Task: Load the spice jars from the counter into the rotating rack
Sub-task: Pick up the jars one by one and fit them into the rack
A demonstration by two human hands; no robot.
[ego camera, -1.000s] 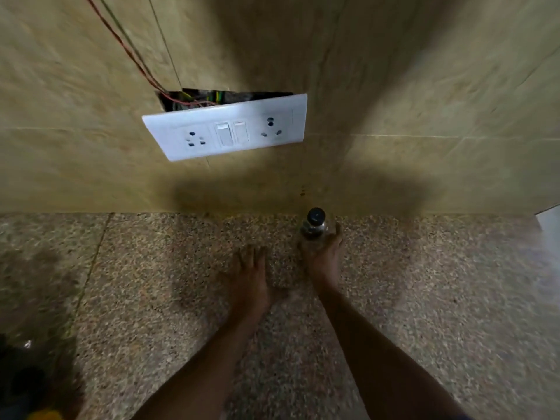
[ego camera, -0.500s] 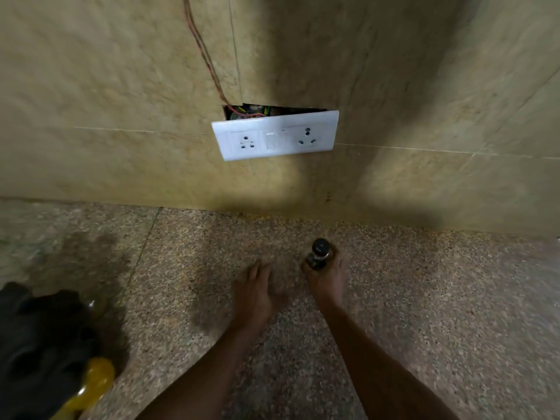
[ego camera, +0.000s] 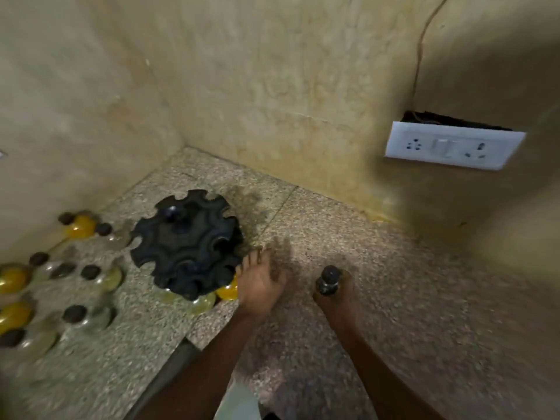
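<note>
From the head camera, the right hand [ego camera: 336,294] grips a dark-capped spice jar [ego camera: 328,280] above the counter [ego camera: 409,298], right of the rotating rack [ego camera: 188,247]. The left hand [ego camera: 260,283], fingers straight, lies beside the rack. Carrying is under way; next, probably, seating the jar in a free slot.
</note>
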